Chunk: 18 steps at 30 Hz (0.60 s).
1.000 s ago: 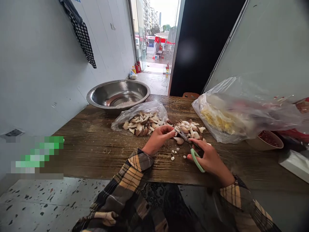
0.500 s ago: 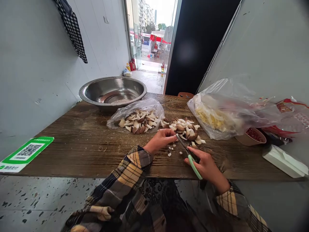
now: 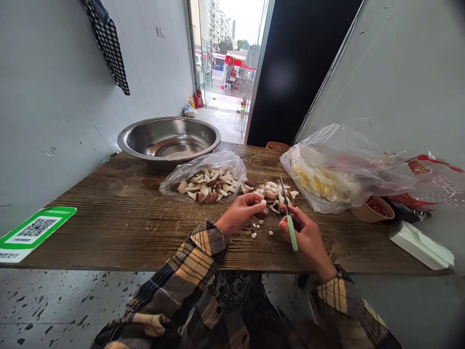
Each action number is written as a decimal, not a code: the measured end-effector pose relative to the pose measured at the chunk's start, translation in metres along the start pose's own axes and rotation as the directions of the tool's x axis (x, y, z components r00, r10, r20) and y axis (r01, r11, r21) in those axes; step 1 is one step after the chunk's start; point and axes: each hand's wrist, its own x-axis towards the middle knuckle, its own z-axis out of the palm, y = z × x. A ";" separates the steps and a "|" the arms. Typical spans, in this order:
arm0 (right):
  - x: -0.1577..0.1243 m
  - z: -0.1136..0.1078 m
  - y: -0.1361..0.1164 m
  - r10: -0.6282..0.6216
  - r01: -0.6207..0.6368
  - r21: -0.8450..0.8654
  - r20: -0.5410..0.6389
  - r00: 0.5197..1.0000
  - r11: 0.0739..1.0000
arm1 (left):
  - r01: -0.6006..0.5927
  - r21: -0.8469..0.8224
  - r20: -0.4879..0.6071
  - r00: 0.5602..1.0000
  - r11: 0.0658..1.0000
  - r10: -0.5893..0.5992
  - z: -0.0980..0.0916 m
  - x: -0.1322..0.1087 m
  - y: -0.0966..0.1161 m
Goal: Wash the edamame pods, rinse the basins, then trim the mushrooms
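Note:
My left hand [image 3: 242, 210] pinches a mushroom, its white end showing at the fingertips. In my right hand [image 3: 305, 232] are green-handled scissors [image 3: 291, 231], blades pointing up and away, apart from the mushroom. Just beyond both hands lies a loose pile of brown and white mushrooms [image 3: 273, 190]. More mushrooms [image 3: 209, 184] fill an open clear plastic bag [image 3: 236, 162] to the left of the pile. Several small white cut bits [image 3: 254, 235] are scattered on the wooden table [image 3: 127, 228] between my hands.
A wide steel basin [image 3: 127, 140] stands at the back left. On the right are a plastic bag with yellow food [image 3: 316, 183], a bowl of red contents [image 3: 378, 207] and a white tissue pack [image 3: 421, 245]. A green QR card [image 3: 38, 230] lies at the left edge.
The scissors have moved away from the mushroom at my left fingertips, and their blades have swung upright. My left hand has stayed nearly in place. The view has shifted slightly.

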 end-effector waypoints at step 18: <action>0.049 0.050 0.002 -0.110 0.118 0.159 -0.058 0.992 0.980 | -0.011 0.128 -0.155 0.987 0.992 0.031 0.003 0.002 0.005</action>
